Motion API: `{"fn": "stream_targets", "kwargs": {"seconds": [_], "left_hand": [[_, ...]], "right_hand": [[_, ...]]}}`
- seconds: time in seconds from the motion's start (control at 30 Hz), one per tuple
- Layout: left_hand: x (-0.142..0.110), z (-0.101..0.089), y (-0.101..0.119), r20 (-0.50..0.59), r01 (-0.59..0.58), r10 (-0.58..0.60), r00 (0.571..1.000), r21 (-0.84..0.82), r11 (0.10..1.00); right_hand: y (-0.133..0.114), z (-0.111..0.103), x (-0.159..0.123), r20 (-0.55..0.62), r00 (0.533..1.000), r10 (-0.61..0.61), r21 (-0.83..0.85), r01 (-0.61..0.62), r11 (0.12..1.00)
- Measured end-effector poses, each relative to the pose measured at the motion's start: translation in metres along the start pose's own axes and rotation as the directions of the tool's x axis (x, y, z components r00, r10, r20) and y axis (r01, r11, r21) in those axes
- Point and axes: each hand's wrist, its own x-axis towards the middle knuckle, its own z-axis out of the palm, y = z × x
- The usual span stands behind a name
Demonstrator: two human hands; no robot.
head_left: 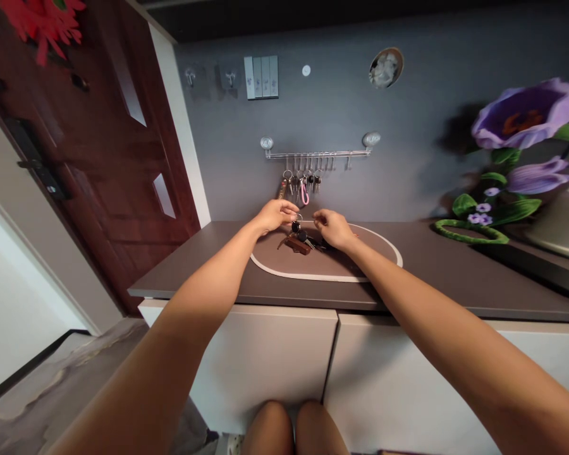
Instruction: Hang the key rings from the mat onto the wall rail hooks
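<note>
My left hand (274,216) pinches a metal key ring between thumb and fingertips. Black-headed keys (304,236) and a brown fob (298,246) are below it, at the oval brown mat (284,264); whether they hang or rest on it I cannot tell. Just to the right, my right hand (332,227) is closed with thumb and fingers together. Whatever it may hold is too small to make out, and dark items lie partly hidden beneath it. Behind both hands, several bunches of keys (317,182) and a pink loop (305,193) hang from a clear hook rail (322,154).
The mat lies on a dark countertop (208,272) above white cabinet doors (275,354). Purple artificial flowers (526,120) and a pale lampshade-like object (564,221) stand at right. A dark red door (99,158) is on the left; switches (262,77) are on the wall.
</note>
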Motion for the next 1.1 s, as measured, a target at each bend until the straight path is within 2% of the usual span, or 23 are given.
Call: {"fn": "stream_targets", "kwargs": {"seconds": [0.17, 0.33, 0.57, 0.7, 0.87, 1.1], "left_hand": [[0.0, 0.0, 0.002, -0.019, 0.001, -0.003, 1.0, -0.134, 0.991], [0.001, 0.001, 0.005, -0.094, 0.008, -0.031, 0.995, -0.236, 0.972], [0.0, 0.002, 0.01, -0.106, -0.005, -0.034, 0.994, -0.346, 0.938], [0.001, 0.004, 0.012, -0.109, -0.026, -0.02, 0.994, -0.405, 0.914], [0.0, 0.008, 0.016, -0.082, -0.044, 0.008, 0.997, -0.446, 0.894], [-0.002, 0.013, 0.017, -0.039, -0.063, 0.051, 0.998, -0.462, 0.885]], "right_hand": [[-0.002, -0.001, -0.001, 0.007, 1.0, 0.001, 0.019, -0.001, 1.0], [-0.004, -0.001, 0.0, -0.023, 1.0, -0.013, 0.074, 0.014, 0.997], [-0.009, -0.004, -0.002, -0.08, 0.996, -0.027, 0.184, 0.041, 0.982], [-0.014, -0.008, -0.001, -0.118, 0.993, -0.029, 0.312, 0.065, 0.948], [-0.017, -0.01, 0.003, -0.105, 0.994, -0.034, 0.457, 0.078, 0.886], [-0.022, -0.013, 0.002, -0.08, 0.997, -0.016, 0.569, 0.059, 0.82]]}}
